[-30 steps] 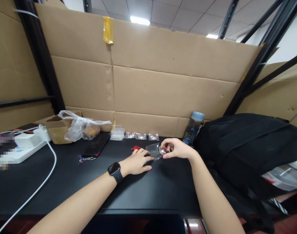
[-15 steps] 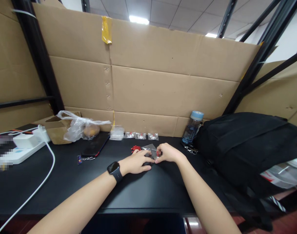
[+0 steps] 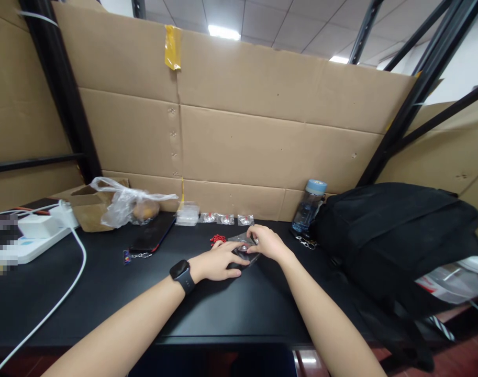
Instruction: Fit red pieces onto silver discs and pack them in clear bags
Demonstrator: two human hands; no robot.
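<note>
The left hand [image 3: 217, 260] lies flat and open on the black table [image 3: 105, 293], its fingertips pressing down the near left edge of a small clear plastic bag [image 3: 243, 247]. The right hand [image 3: 267, 242] curls over the right end of that bag, fingers bent down onto it; I cannot tell whether they pinch it or only rest on it. The bag lies on the table between the 2 hands, in the middle of the scene, with something small and red showing inside. A black smartwatch [image 3: 181, 276] sits on the left wrist.

Just left of the bag, beyond the left fingers, is a small heap of red pieces [image 3: 218, 239]. Farther back, along the brown cardboard wall [image 3: 262, 146], 3 small filled clear bags [image 3: 225, 218] lie in a row, with a stack of empty clear bags [image 3: 188, 214] at their left. To the left lie a black phone [image 3: 154, 234] and a small keychain [image 3: 134, 255]; beyond them are a crumpled clear plastic sack [image 3: 132, 205], a white power strip [image 3: 34, 235] and a white cable [image 3: 66, 293]. To the right stand a blue-capped clear water bottle [image 3: 309, 207] and a large black backpack [image 3: 391, 235], which crowds the table's right side near the right forearm.
</note>
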